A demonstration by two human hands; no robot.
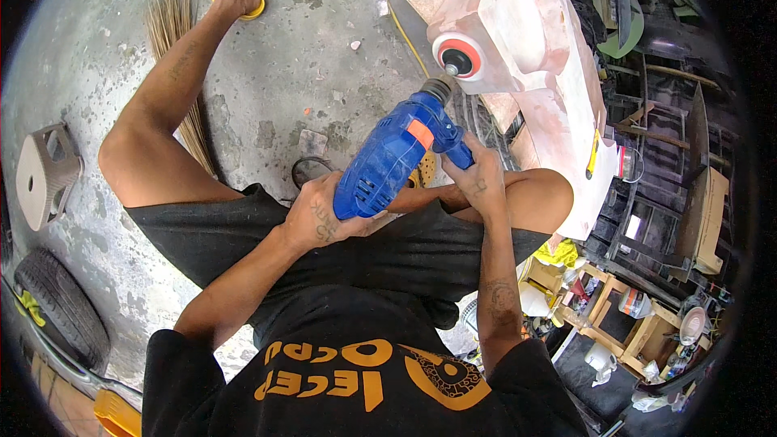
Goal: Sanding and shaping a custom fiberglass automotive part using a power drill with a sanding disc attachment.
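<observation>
A blue power drill [380,158] with an orange patch on its side lies across my lap area, held in both hands. My left hand [317,209] is closed around its rear end. The side handle [460,152] is gripped by my right hand [479,176]. From the drill's chuck [438,89] a round pad [459,59] with a black middle and a red and white rim meets the corner of a white and pinkish moulded panel [518,24]. The pad appears to touch the panel; its contact face is hidden.
A yellow cord [396,20] runs over the stained concrete floor. A straw broom [193,125] lies by my left leg, a plastic stool [50,176] and a tyre [61,307] at left. A yellow cutter [593,154] rests on the panel; a cluttered wooden rack [607,299] stands right.
</observation>
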